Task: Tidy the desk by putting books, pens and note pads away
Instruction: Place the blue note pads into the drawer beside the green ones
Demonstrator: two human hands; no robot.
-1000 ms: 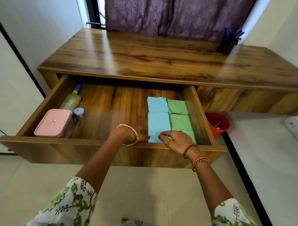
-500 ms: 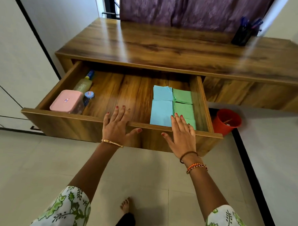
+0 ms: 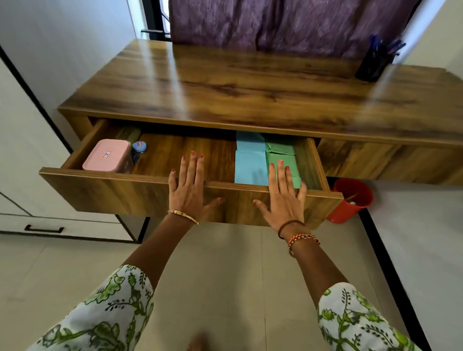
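The wooden desk's drawer (image 3: pixel 113 194) stands partly open below the desk top (image 3: pixel 268 94). Inside on the right lie blue note pads (image 3: pixel 249 160) and green note pads (image 3: pixel 281 156) side by side. My left hand (image 3: pixel 188 189) presses flat against the drawer front, fingers straight over its top edge. My right hand (image 3: pixel 283 199) does the same further right, fingers reaching over the green pads. A dark pen holder (image 3: pixel 373 64) with several pens stands at the desk's back right corner.
A pink lidded box (image 3: pixel 106 155) and a blue-capped jar (image 3: pixel 139 148) sit in the drawer's left end. A red bucket (image 3: pixel 350 200) stands on the floor right of the drawer. White cabinets (image 3: pixel 18 166) line the left; purple curtain (image 3: pixel 271 18) behind the desk.
Both hands left the pads inside the drawer and came to its front. The drawer has slid inward; less of its inside shows now, and the bottle at the back left is mostly hidden.
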